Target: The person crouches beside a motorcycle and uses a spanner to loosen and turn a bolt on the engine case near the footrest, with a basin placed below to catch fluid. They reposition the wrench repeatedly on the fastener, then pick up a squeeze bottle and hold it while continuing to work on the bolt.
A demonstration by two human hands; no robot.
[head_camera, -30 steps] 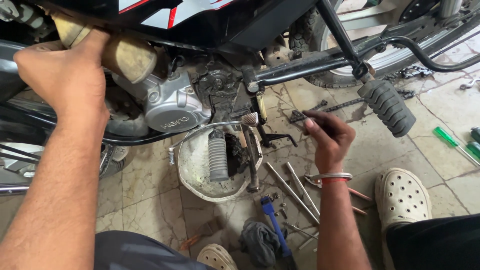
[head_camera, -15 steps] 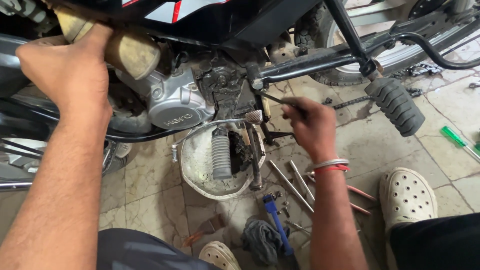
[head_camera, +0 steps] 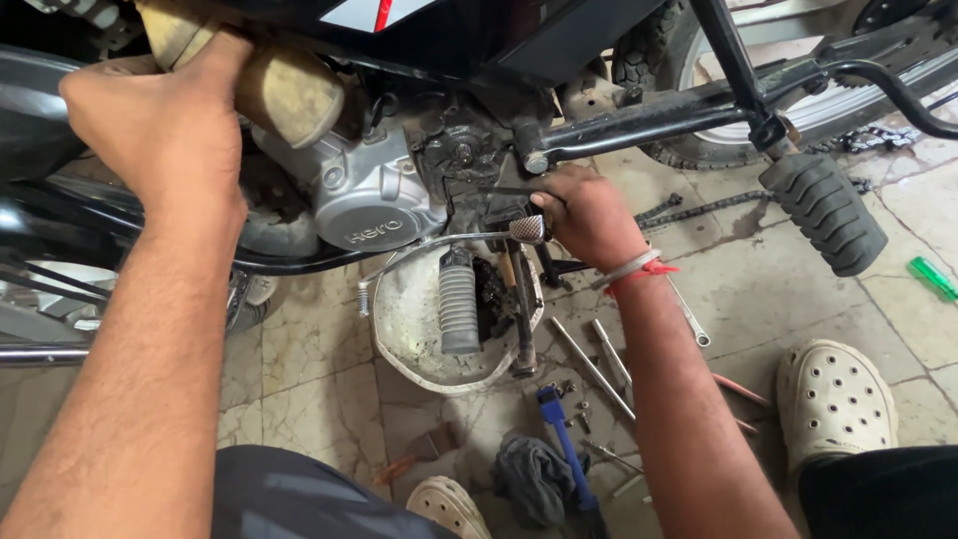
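Observation:
A motorcycle stands over me, its silver engine cover in the middle. My left hand curls over a tan, dusty cylindrical part at the upper left of the engine. My right hand, with a red thread and a bangle at the wrist, is closed on a thin dark tool. The tool's tip points left into the greasy black area behind the engine cover. Just below this hand are the knurled lever end and a ribbed footrest.
A white basin lies on the tiled floor under the engine. Metal rods, a blue-handled tool and a grey rag lie in front of it. At the right are a ribbed footpeg, a loose chain, a green screwdriver and a white clog.
My right hand has risen from the floor near the chain and moved left to the engine, carrying the thin tool. My left hand has stayed on the tan part.

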